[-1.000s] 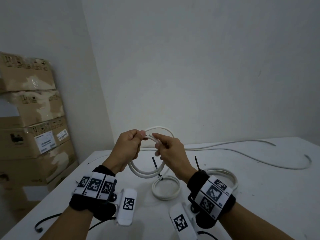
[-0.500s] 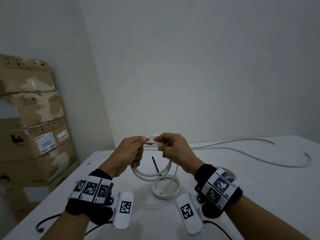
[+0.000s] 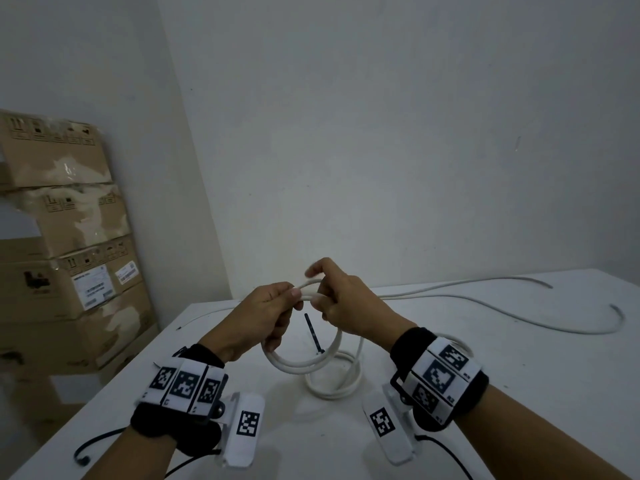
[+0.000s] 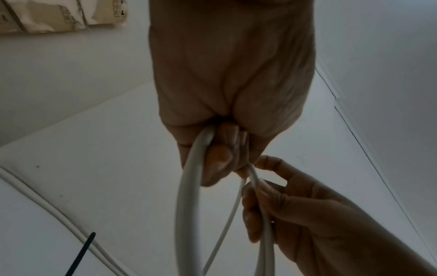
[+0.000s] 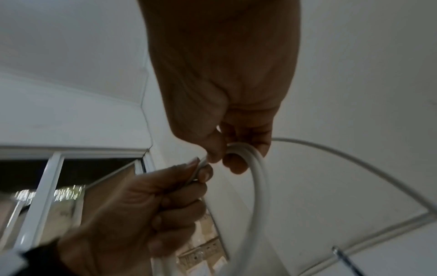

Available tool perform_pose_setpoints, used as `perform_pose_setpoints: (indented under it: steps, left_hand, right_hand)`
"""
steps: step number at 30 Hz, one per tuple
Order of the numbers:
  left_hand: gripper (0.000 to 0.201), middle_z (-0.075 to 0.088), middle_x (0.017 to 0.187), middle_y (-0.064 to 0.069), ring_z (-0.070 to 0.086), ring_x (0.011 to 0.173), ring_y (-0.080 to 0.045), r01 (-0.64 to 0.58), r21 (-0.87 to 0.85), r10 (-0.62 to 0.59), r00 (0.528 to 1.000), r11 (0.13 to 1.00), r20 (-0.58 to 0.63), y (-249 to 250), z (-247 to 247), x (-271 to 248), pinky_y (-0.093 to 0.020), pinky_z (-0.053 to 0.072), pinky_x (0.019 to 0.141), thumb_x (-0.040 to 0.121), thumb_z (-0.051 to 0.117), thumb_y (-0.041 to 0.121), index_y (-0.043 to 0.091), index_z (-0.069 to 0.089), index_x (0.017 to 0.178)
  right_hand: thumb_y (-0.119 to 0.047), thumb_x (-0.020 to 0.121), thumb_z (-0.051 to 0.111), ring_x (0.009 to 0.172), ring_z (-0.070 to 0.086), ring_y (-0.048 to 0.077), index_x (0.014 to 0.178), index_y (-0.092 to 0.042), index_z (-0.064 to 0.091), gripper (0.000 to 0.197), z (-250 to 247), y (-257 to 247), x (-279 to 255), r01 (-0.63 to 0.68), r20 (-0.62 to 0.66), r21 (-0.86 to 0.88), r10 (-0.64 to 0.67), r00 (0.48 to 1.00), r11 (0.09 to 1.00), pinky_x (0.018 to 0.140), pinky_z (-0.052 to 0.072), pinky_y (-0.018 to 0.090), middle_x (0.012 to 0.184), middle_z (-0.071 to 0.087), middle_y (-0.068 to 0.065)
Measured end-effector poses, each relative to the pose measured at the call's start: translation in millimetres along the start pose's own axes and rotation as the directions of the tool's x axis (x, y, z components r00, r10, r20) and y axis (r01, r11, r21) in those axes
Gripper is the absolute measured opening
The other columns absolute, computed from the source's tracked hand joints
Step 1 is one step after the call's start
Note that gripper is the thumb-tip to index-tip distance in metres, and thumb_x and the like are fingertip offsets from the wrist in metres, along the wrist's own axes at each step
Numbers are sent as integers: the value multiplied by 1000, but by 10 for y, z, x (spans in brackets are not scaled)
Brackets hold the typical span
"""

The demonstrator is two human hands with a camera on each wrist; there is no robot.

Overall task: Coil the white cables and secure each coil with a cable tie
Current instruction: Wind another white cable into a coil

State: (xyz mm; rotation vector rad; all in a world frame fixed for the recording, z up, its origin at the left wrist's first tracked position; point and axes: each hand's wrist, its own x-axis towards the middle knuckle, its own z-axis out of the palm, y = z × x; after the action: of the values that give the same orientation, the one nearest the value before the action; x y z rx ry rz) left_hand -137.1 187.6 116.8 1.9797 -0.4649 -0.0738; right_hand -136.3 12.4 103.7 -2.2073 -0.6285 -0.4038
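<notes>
A: Gripping the white cable coil (image 3: 300, 361) w/ both hands, held up above the white table (image 3: 485, 393). Left hand (image 3: 258, 315) is curled round the top of the loops, thumb pressing down on them. Right hand (image 3: 349, 303) pinches the strands right beside it, index finger lifted off.

B: Texture, shape?

A: Smooth, round, rubbery-looking cord, 2 or 3 loops hanging in a circle. Its free length (image 3: 502, 299) trails off to the right across the tabletop in a long curve. Below the hands, a finished coil (image 3: 334, 384) lies flat on the table, w/ a thin black cable tie (image 3: 313, 332) sticking up from it, tilted.

B: Anything the wrist cams add?

A: Left wrist view shows the left hand (image 4: 227, 93) from under: fingers folded over a thick strand (image 4: 189, 196), nails visible, w/ the right hand (image 4: 295, 214) wrapped on a 2nd strand. Right wrist view shows the right hand (image 5: 224, 93) w/ fingertips closed on the loop (image 5: 256, 186), plus the left hand (image 5: 141, 214) in a fist. Head view alone shows the stacked cardboard boxes (image 3: 65, 244), matte brown w/ shiny tape, left of the table. A 2nd black tie (image 3: 93, 448) lies curved near the front-left edge.
</notes>
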Motion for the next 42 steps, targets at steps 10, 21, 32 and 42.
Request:
perform_pose_setpoints:
  steps: [10, 21, 32, 42]
  left_hand:
    - [31, 34, 52, 2, 32, 45, -14, -71, -16, 70, 996, 997, -58, -77, -30, -26, -30, 40, 47, 103, 41, 25, 5, 54, 82]
    - [40, 37, 51, 0, 36, 45, -15, -103, -10, 102, 991, 995, -83, 205, -96, 79, -30, 40, 47, 101, 42, 33, 7, 48, 72]
    - [42, 28, 52, 1, 32, 46, -14, -160, -425, 61, 969, 891, -238, -4, 117, 39, -29, 42, 47, 100, 41, 38, 9, 43, 70]
    - [44, 35, 49, -1, 35, 42, -15, -18, -122, 21, 1000, 992, 19, 280, -79, 64, -30, 44, 48, 95, 46, 42, 3, 53, 76]
  right_hand:
    - [-25, 101, 42, 61, 45, 18, 109, -8, 47, 20, 23, 14, 16, 74, 49, -183, -66, 997, 980, 56, 35, 28, 72, 53, 2]
    - [-27, 100, 46, 67, 55, 16, 92, -14, 52, 16, -343, -283, 205, 2, 140, -103, 13, 990, 995, 61, 45, 28, 78, 60, 2]
    - [-28, 101, 41, 47, 57, 19, 83, -14, 50, 25, -182, -121, 18, -166, 28, 402, 170, 985, 901, 33, 35, 20, 61, 57, 3]
    - [-35, 99, 44, 44, 56, 13, 80, -17, 53, 28, -276, -220, 103, -112, 97, 107, 101, 990, 988, 35, 34, 21, 62, 55, 2]
